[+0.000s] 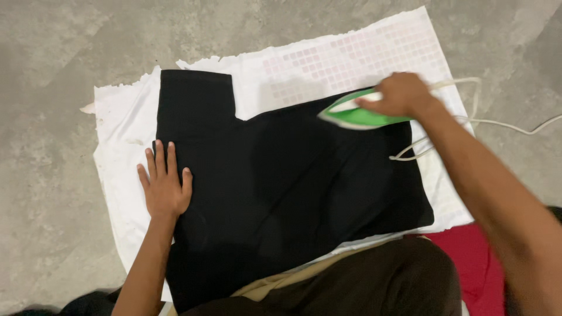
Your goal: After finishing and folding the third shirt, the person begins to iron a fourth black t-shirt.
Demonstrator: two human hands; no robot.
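Mottled grey concrete floor (52, 70) under even light, a red cloth (468, 257) at its edge.

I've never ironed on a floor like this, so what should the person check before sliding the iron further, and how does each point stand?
1. Right hand grips the green and white iron: ok.
2. Left hand lies flat, pinning the black garment: ok.
3. Left fingers away from the iron: ok.
4. White cloth lies beneath the garment: ok.
5. White cord off the garment: not ok, a loop rests at its right edge.
6. Iron's heat: cannot tell.
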